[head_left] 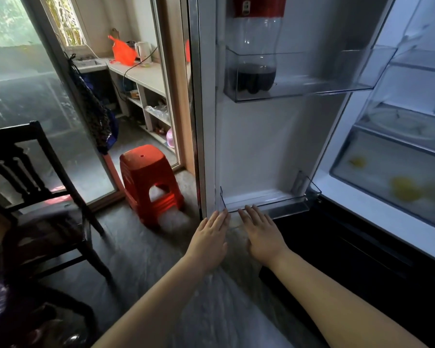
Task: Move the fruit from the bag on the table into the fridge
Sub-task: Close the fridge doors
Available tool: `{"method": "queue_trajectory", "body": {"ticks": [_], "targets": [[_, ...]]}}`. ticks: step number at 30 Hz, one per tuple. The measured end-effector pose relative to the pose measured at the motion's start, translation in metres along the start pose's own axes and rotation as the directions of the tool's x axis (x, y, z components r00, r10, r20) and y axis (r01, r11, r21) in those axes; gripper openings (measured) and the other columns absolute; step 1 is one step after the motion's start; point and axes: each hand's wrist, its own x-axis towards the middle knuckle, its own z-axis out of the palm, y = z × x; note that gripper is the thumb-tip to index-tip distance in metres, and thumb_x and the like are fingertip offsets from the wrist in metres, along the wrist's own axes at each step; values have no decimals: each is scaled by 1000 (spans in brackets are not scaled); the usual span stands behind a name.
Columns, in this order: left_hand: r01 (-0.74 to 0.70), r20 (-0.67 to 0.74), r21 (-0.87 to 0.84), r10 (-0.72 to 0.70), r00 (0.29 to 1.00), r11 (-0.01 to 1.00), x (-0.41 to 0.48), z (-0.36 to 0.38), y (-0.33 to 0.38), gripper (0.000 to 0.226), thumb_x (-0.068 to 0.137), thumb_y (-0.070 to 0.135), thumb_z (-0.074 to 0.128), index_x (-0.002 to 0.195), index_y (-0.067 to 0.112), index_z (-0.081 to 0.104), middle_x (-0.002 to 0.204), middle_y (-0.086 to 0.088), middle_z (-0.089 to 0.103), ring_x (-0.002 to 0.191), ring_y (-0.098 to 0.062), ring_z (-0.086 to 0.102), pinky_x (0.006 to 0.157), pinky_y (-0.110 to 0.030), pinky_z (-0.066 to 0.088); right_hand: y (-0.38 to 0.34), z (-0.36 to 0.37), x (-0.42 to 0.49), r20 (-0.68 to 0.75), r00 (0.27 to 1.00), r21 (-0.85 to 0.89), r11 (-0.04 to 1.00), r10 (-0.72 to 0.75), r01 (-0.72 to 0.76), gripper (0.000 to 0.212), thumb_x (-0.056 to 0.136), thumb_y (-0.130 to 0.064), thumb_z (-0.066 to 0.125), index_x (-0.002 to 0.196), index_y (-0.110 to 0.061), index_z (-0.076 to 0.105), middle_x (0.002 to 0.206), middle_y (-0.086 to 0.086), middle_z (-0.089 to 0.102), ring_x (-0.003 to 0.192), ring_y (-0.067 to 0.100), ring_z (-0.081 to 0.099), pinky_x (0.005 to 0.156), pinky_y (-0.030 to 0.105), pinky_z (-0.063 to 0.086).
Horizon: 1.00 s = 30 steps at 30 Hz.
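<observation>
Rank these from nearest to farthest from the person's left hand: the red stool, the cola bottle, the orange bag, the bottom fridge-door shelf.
1. Bottom fridge-door shelf: just ahead of the left hand, whose fingertips reach its left corner.
2. Red stool: on the floor to the left.
3. Cola bottle: high up, above the hand.
4. Orange bag: far back on the left.

left hand point(209, 238) and right hand point(263, 234) flat at fridge door bin point(281, 205)

The stool point(150, 182) is red, the chair point(10, 135) black, the fruit point(406, 189) apparently yellow.
</observation>
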Motion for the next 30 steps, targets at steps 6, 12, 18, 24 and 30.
{"method": "queue_trajectory", "body": {"ticks": [6,12,18,24,30], "targets": [[-90,16,46,89,996,995,-12,4,6,74,96,34,40,149,20,-10,158,3,-12,143,-14,-16,119,-37,-1,10,4,-25,-17,1000,-85,996,-15,13,72,97,-24,36,146,-15,-16,156,10,-17,143,27,-18,118,41,-6],[-230,-148,53,236,960,972,-30,11,16,87,77,31,65,148,16,17,155,-3,23,144,-22,11,112,-45,29,24,9,-53,-53,998,-121,992,16,-22,83,81,-36,63,144,-6,16,152,16,23,141,32,19,113,46,20],[-348,-311,44,343,886,937,-42,-4,31,71,81,25,58,146,18,31,156,-4,20,141,-16,25,114,-38,26,36,9,-90,-209,976,-88,993,57,-76,68,87,-38,59,144,-11,34,153,8,26,142,25,20,114,38,9],[-424,-470,75,407,783,903,-41,-18,47,64,82,24,64,142,18,41,146,-4,34,135,-19,34,111,-42,32,51,11,-124,-270,942,47,980,198,-193,60,89,-38,52,141,-9,40,151,9,33,142,24,23,116,39,16],[-403,-636,175,415,650,898,-34,-34,66,60,85,30,59,140,20,37,146,-11,25,137,-28,28,110,-47,31,37,-9,-150,-628,775,71,997,61,-20,71,79,-24,70,139,-11,33,150,15,27,140,30,25,108,51,34]]}}
